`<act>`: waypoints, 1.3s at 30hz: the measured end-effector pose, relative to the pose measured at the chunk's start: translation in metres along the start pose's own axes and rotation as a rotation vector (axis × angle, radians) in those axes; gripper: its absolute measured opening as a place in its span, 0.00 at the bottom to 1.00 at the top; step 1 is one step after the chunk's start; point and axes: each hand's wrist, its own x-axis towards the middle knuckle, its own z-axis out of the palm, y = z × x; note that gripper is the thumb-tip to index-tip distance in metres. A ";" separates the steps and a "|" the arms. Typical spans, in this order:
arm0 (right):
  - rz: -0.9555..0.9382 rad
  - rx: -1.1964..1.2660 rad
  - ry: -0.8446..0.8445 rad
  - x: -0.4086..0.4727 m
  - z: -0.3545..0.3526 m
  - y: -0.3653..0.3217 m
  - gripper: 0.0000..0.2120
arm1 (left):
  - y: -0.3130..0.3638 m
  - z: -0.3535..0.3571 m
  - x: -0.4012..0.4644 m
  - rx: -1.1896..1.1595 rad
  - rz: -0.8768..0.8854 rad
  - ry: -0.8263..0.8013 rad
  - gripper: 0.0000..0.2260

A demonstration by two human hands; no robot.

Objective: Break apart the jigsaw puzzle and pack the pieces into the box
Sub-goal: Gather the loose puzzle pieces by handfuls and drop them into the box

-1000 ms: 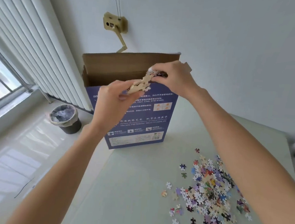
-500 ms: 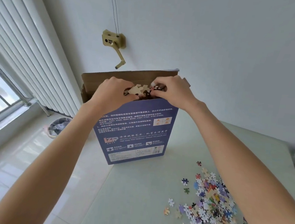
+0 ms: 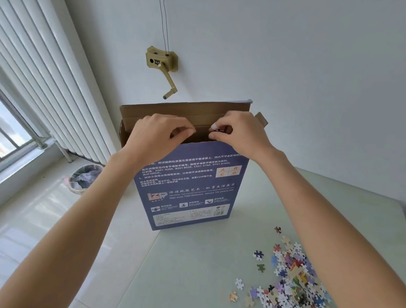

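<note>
Blue cardboard, printed with white text, makes up the upright puzzle box [image 3: 189, 184], which stands on the pale green table [image 3: 198, 276] with its brown top flap folded back. Both hands hover at its open mouth. The left hand [image 3: 156, 137] has its fingers curled down over the front lip; whether they hold any pieces I cannot tell, since nothing shows between them. The right hand [image 3: 238, 134], just beside it and apart from it, pinches what looks like a small clump of pieces [image 3: 217, 130] between thumb and fingertips, directly over the opening. Well below the right forearm, nearer the person, lies the loose pile of jigsaw pieces [image 3: 293, 289], still a large heap, so the packing seems far from done. The risk I judge from here: the box is tall and narrow, and a downward push from either hand on its front wall could tip it toward the table edge below the left arm. Pieces let go off-centre could also bounce off the lip and drop to the floor.
</note>
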 end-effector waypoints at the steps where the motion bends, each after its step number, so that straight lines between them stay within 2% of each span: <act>1: 0.008 0.019 0.022 0.001 0.000 -0.001 0.08 | 0.001 0.000 -0.001 -0.004 0.006 0.002 0.08; 6: 0.034 0.131 0.084 0.000 0.002 -0.006 0.06 | 0.000 0.003 -0.010 -0.065 0.031 0.044 0.06; 11: 0.012 0.107 0.212 -0.019 -0.001 -0.013 0.06 | 0.007 0.012 -0.024 0.041 0.134 0.241 0.07; 14: -0.007 0.095 0.334 -0.063 -0.002 -0.015 0.08 | 0.028 0.021 -0.041 0.034 0.239 0.379 0.08; 16: 0.010 0.040 0.373 -0.111 0.009 -0.007 0.09 | 0.050 0.038 -0.060 -0.063 0.287 0.361 0.08; 18: 0.102 0.013 0.344 -0.170 0.026 0.012 0.09 | 0.076 0.066 -0.083 -0.216 0.264 0.268 0.08; 20: 0.222 0.014 0.264 -0.221 0.043 0.033 0.09 | 0.095 0.095 -0.105 -0.339 0.168 0.125 0.09; 23: 0.507 0.066 0.108 -0.299 0.057 0.066 0.12 | 0.121 0.151 -0.136 -0.471 -0.019 -0.280 0.13; 26: 0.734 0.087 -0.001 -0.367 0.059 0.096 0.15 | 0.144 0.207 -0.162 -0.396 -0.133 -0.634 0.22; 28: 0.828 0.059 -0.077 -0.400 0.060 0.116 0.16 | 0.158 0.237 -0.175 -0.345 -0.186 -0.768 0.27; 31: 0.923 -0.007 -0.182 -0.438 0.061 0.145 0.18 | 0.185 0.275 -0.190 -0.284 -0.225 -0.865 0.31; 35: 1.028 0.005 -0.178 -0.449 0.070 0.175 0.29 | 0.219 0.311 -0.196 -0.186 -0.252 -0.865 0.36; 37: 1.007 -0.016 -0.173 -0.438 0.079 0.182 0.34 | 0.230 0.319 -0.200 -0.142 -0.271 -0.843 0.39; 39: 0.937 -0.095 -0.196 -0.424 0.091 0.189 0.34 | 0.236 0.325 -0.204 -0.105 -0.273 -0.812 0.38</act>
